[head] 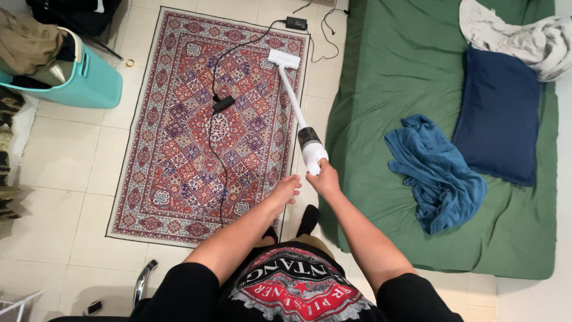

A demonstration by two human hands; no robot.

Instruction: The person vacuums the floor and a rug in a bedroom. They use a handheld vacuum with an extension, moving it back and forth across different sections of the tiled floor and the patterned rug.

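- Our right hand (pixel 326 177) is wrapped around the handle end of a white stick vacuum (pixel 296 106), holding it out in front of us.
- Our left hand (pixel 286 189) holds nothing; its fingers are loosely curled, and it hovers just beside the right hand, not touching the vacuum.
- The vacuum runs away from us at a slant: its motor body sits just above our right hand, its thin white tube stretches forward, and its flat floor head (pixel 283 59) rests on the far right part of a patterned red rug (pixel 179 149).
- The rug lies on a pale tiled floor (pixel 53 161), and a black cable (pixel 215 149) with a small black block on it trails across its middle toward a black adapter (pixel 296 23) on the tiles beyond the rug's far edge.
- To our right, a mattress with a green sheet (pixel 381 71) lies on the floor, just beside the rug's edge and the vacuum.
- On the mattress we see a crumpled blue cloth (pixel 435 173), a dark blue pillow (pixel 499 119) and a grey-white blanket (pixel 518 36) in the far corner.
- At far left stands a turquoise laundry basket (pixel 89 80) with clothes in it, well apart from the vacuum.
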